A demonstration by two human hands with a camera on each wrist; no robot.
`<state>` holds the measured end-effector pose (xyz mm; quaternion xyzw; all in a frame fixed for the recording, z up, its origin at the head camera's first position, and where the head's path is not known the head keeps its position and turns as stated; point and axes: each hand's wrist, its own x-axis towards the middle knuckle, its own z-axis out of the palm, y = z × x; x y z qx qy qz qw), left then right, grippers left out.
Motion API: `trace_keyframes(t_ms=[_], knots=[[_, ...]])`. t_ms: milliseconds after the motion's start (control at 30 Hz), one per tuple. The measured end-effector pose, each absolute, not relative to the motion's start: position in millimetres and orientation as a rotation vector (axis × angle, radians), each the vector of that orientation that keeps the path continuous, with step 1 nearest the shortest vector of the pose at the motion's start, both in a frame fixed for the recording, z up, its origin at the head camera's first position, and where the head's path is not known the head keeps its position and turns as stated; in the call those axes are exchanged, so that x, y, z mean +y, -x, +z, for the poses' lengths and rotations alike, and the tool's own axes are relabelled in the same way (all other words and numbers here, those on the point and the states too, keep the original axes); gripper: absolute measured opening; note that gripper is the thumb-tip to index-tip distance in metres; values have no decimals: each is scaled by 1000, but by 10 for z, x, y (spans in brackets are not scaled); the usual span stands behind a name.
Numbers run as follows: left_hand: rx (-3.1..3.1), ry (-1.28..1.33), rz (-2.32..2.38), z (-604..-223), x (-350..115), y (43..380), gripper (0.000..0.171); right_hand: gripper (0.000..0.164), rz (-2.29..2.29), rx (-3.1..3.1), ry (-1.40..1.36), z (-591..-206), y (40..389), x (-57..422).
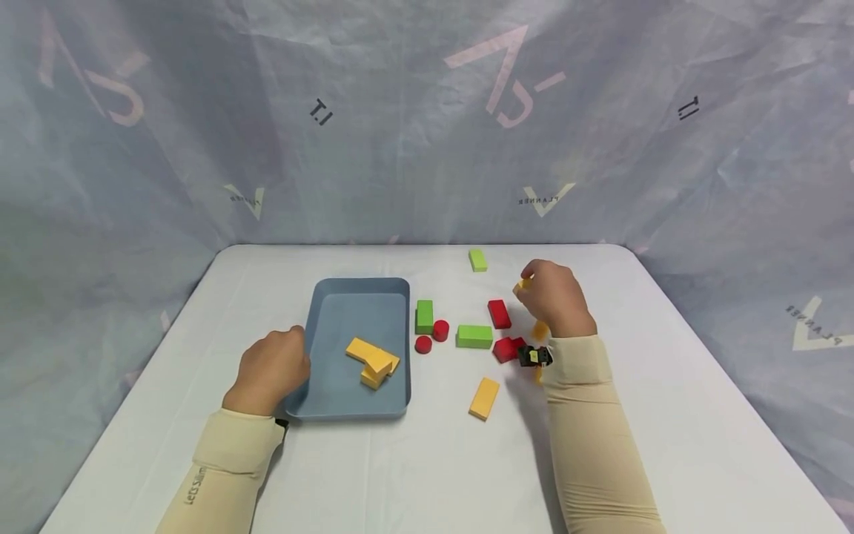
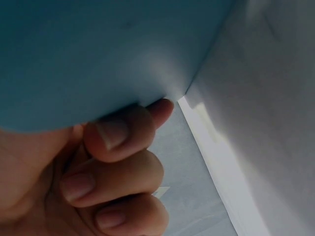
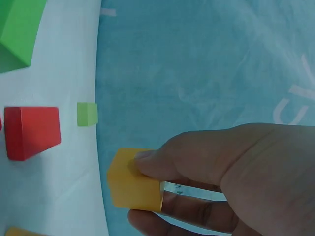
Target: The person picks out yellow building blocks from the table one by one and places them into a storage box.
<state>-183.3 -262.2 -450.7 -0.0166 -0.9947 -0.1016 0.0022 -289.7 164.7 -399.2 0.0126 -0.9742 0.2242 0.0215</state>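
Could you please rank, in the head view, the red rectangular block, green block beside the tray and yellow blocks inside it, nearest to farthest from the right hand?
1. Red rectangular block: left of the right hand.
2. Green block: right of the tray.
3. Yellow blocks: inside the tray.

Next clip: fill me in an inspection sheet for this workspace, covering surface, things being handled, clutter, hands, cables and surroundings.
Surface: white tabletop, faintly creased.
Things handled: blue-grey tray with yellow blocks piled inside; another yellow block in hand; a loose yellow block lies right of the tray.
Clutter: green blocks and red pieces scattered right of the tray; some pieces partly hidden by the right wrist.
Hands: left hand grips the tray's left edge; right hand pinches its block above the table.
Cables: nothing seen.
Surroundings: grey printed sheeting behind and at both sides.
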Motion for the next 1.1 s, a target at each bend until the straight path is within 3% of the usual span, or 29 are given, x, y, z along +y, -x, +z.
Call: trace_keyframes(t_ms=[1100], knots=[[-3121, 29, -317, -4483, -2596, 1823, 21, 27, 760, -2886, -389, -3896, 2821, 967]])
